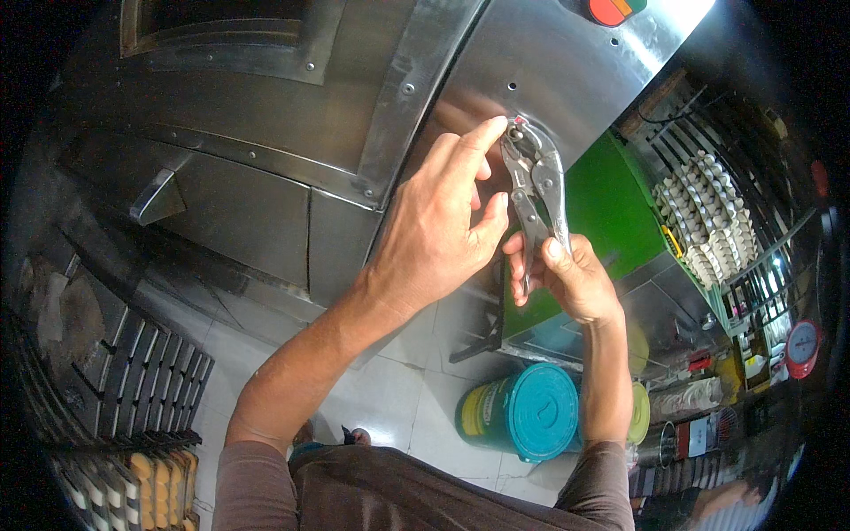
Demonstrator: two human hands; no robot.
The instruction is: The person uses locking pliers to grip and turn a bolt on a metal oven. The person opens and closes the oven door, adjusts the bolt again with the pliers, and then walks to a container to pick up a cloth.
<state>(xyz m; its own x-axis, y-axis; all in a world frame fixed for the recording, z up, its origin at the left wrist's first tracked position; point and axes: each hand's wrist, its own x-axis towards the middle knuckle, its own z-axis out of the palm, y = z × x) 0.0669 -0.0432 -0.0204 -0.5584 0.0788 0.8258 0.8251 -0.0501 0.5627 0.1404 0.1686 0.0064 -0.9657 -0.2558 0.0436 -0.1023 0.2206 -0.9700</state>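
My right hand (580,279) is wrapped round the handles of silver locking pliers (551,181), which point up toward a shiny steel panel (567,75). The jaws lie at a small red spot and a small round part on the panel; whether they grip it I cannot tell. My left hand (434,208) is beside the pliers, holding nothing. Its index finger reaches out to the tip of the jaws, and the thumb is held apart, close to the pliers' handle.
Left of the panel is a large steel oven-like unit (266,212) with a protruding handle (159,196). A green-sided cabinet (611,203) stands right, near stacked egg trays (704,217). Below are a teal-lidded bucket (542,411) and, lower left, a rack (146,376). Another person's hand (722,497) shows lower right.
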